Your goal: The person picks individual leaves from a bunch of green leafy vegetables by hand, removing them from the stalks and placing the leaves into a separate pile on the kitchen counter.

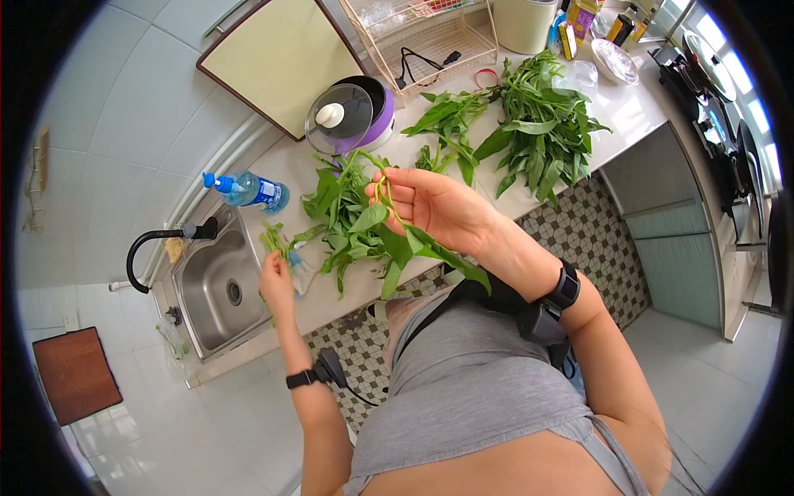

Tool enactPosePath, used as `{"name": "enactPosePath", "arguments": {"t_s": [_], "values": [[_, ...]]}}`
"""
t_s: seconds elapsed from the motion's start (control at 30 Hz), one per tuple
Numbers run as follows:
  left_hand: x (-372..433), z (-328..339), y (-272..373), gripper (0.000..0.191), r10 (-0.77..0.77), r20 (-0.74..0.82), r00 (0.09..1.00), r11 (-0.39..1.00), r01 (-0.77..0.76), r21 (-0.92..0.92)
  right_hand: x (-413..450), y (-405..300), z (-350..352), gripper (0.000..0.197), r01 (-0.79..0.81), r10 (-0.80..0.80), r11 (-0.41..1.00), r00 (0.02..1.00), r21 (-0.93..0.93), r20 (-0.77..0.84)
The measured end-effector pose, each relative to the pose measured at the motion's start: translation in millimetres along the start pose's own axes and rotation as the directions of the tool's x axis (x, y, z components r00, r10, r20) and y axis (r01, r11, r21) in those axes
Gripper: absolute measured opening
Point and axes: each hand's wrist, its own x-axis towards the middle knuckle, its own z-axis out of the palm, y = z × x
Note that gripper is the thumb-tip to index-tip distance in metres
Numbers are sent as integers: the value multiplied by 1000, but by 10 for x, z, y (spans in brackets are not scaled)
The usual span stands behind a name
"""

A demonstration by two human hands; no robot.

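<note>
My right hand (434, 201) pinches a leafy green stem (428, 245) between thumb and fingertips, palm up, above the counter. Below and left of it lies a pile of leafy green vegetable (347, 214). My left hand (276, 282) is beside the sink's edge, its fingers closed on a few short green stems (274, 240). A larger bunch of the same greens (543, 124) rests farther right on the counter, with a smaller loose group (456, 115) next to it. A blue and white packet or cloth (302, 273) lies just right of my left hand.
A steel sink (214, 310) with a black faucet (139, 248) is at left. A blue soap pump bottle (257, 193), a purple pot (379, 121) with a glass lid (340, 118) and a wire rack (428, 56) stand along the back. The stove (701, 111) is at far right.
</note>
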Motion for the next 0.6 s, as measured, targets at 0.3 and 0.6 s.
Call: {"name": "enactPosePath", "arguments": {"t_s": [0.3, 0.6], "values": [[-47, -640, 1481, 41, 611, -200, 766, 786, -618, 36, -36, -29, 70, 17, 11, -2, 830, 1000, -558, 16], [-192, -614, 1971, 35, 729, 29, 684, 682, -723, -107, -204, -90, 98, 11, 317, -314, -181, 878, -931, 360]]}}
